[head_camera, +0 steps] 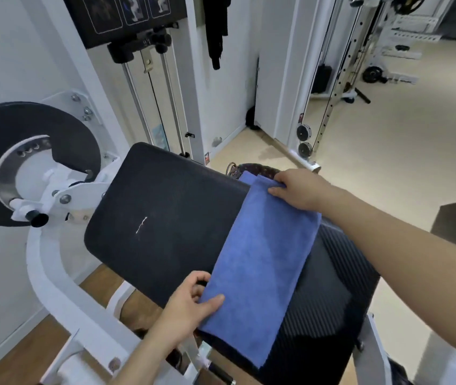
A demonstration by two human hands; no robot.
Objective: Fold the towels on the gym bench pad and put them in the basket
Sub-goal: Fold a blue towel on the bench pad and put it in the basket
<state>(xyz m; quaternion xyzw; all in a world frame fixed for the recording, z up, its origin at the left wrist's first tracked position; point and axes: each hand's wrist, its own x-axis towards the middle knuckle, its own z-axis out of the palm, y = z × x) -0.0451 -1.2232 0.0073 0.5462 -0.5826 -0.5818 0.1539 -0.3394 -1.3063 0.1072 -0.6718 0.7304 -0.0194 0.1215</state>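
the left hand (pixel 190 304) is closed on the near end of the blue towel (pixel 263 251), with the thumb laid on top and the fingers tucked under its left edge. the right hand (pixel 299 190) is curled over the far end, where the cloth is pinched at its far right corner. between the two hands the towel is stretched as a long folded strip, its long axis running from near to far and leaning slightly right, along the right side of the black bench pad (pixel 160 218). just beyond the far end, past the pad's far edge, the dark woven basket (pixel 265 168) is partly seen, nearer the right hand. the next fold is judged to bring one end over the other along that axis.
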